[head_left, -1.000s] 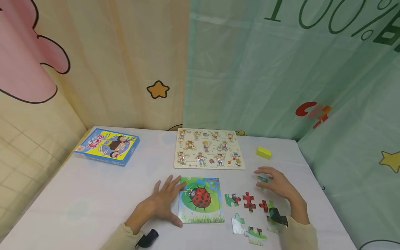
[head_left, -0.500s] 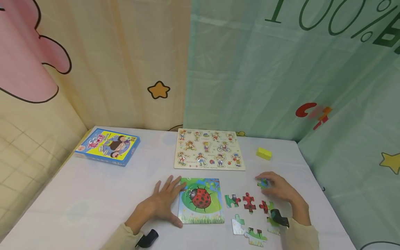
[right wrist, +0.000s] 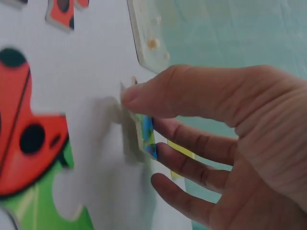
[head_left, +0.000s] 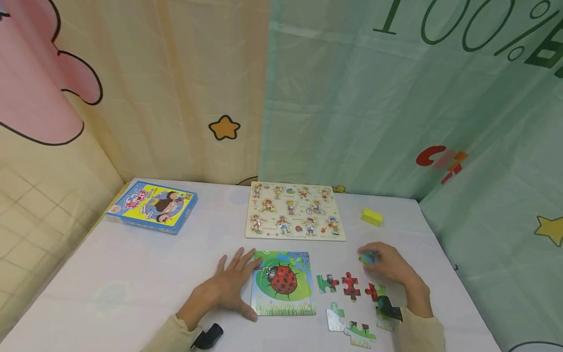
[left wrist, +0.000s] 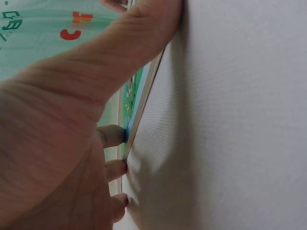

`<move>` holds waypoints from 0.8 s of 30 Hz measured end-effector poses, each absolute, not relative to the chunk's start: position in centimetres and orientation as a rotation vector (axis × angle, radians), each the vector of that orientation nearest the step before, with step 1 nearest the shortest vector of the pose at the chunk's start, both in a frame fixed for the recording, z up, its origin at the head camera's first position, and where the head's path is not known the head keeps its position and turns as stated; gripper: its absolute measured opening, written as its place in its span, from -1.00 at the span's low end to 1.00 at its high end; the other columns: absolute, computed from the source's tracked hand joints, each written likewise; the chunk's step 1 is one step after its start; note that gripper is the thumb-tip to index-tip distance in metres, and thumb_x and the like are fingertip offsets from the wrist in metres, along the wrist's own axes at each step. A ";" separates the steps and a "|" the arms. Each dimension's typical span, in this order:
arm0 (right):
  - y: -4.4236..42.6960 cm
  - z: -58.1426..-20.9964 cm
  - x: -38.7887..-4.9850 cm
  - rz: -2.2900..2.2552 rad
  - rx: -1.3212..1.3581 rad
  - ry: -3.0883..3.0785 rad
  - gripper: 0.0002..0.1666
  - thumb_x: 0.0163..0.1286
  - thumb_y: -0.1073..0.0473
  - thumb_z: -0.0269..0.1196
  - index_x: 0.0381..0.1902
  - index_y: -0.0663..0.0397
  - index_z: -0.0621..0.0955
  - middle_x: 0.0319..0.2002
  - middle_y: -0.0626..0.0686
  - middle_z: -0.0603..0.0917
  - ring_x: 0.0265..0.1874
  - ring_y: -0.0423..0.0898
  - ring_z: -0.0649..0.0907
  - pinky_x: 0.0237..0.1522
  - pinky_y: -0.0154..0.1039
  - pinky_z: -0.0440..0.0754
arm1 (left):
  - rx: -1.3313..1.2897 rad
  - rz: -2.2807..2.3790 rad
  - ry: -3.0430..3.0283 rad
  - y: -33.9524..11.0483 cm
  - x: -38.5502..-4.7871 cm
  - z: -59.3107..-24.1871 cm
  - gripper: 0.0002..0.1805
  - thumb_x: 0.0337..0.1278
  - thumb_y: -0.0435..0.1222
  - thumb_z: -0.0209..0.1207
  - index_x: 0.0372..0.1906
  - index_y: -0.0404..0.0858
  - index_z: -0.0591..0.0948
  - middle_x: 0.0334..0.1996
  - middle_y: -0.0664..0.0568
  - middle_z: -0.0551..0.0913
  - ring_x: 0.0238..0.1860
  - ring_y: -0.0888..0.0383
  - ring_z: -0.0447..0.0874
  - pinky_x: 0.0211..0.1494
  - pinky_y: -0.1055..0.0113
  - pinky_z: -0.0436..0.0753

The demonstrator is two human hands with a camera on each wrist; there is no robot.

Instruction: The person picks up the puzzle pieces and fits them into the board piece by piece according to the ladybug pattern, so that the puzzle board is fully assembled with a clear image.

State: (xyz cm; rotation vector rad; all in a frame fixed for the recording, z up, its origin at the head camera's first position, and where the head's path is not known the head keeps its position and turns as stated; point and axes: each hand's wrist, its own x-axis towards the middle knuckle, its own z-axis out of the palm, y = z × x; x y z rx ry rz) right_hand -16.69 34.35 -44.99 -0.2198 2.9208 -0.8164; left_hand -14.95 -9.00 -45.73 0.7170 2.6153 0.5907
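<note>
My left hand (head_left: 224, 288) lies with spread fingers along the left edge of a ladybug puzzle board (head_left: 283, 308). In the left wrist view its thumb (left wrist: 120, 43) and fingertips touch the board's edge. A blue-green jigsaw piece (right wrist: 147, 132) is pinched between the thumb and fingers of my right hand (head_left: 389, 264), tilted up just over the table. Right of the board lie loose jigsaw pieces: a green one with a red tab (head_left: 326, 283), a red one (head_left: 351, 286), a pale one (head_left: 335, 319) and a grassy one (head_left: 361, 335). Others are partly hidden by the right wrist camera.
Behind the ladybug board lies a cream peg board (head_left: 294, 210) with sports figures. At the back left is a blue and yellow box (head_left: 151, 208). A yellow block (head_left: 371, 216) stands on the white table (head_left: 110, 283) at the back right. Printed curtains (head_left: 334, 98) enclose the table.
My right hand has closed its thumb and fingers on the blue-green jigsaw piece and drawn it slightly left. My left hand stays where it was beside the ladybug board.
</note>
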 end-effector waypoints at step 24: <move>25.0 -44.4 -17.4 -0.828 -0.731 2.852 -0.69 0.29 0.22 0.36 0.01 0.01 0.70 0.17 0.04 0.58 0.20 0.08 0.55 0.21 0.14 0.56 | 0.732 0.590 2.612 -9.1 -14.9 -45.5 0.40 -0.57 0.26 0.58 0.55 -0.14 0.18 0.62 -0.16 -0.06 0.61 -0.30 -0.26 0.53 -0.42 -0.21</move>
